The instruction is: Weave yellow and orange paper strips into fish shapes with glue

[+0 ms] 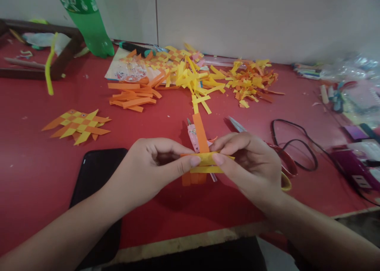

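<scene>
Between my hands is a small weave of yellow and orange paper strips (207,169), held a little above the table. My left hand (156,170) pinches its left end, thumb in front and fingers behind. Closed on its right end is my right hand (252,164), its thumb pressing a yellow strip. One orange strip (200,132) sticks up from the weave. Behind it lies a pink pen-like tool (192,134), partly covered. Scissors (285,162) with red and yellow handles lie partly hidden beyond my right hand.
A finished-looking woven paper fish (77,124) lies left, above a black phone (97,176). Orange strips (133,96), yellow strips (192,79) and scraps (252,81) are heaped at the back. A green bottle (92,29) stands back left. A black cable (297,124) loops at right.
</scene>
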A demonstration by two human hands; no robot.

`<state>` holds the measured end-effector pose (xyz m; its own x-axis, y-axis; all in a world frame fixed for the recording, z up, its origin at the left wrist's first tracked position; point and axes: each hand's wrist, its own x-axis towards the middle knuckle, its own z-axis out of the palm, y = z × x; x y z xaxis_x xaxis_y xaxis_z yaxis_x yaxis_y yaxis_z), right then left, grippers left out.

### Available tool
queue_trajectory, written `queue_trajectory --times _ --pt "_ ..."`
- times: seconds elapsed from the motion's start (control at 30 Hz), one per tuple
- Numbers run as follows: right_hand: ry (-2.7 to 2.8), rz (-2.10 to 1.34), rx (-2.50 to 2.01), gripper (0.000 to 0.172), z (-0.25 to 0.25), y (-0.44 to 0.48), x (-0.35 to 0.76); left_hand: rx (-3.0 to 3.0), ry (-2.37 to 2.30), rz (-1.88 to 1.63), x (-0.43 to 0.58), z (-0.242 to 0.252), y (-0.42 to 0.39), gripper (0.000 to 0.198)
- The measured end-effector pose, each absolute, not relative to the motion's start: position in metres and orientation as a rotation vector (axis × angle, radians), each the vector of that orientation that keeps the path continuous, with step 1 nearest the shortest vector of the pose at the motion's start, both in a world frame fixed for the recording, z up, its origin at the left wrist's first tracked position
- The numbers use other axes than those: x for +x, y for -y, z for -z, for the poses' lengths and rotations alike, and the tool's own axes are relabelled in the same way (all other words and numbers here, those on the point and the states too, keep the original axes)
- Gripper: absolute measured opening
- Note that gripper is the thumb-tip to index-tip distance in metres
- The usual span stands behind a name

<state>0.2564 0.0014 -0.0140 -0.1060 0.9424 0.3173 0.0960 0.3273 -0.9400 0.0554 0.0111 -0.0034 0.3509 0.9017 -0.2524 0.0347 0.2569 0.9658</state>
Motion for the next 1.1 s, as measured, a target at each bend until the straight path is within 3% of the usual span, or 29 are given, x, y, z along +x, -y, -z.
queue_trajectory --times 0.83,1.1 --pt "1.43 -1.094 -1.123 0.017 0.0166 -0.0013 0.2602 1.216 -1.114 -0.81 0.0518 0.0059 -0.0125 0.006" --pt "1.397 -1.078 -1.103 0.013 0.0203 -0.005 0.2595 1.124 -1.045 -0.706 0.0524 0.01 -0.0154 0.021"
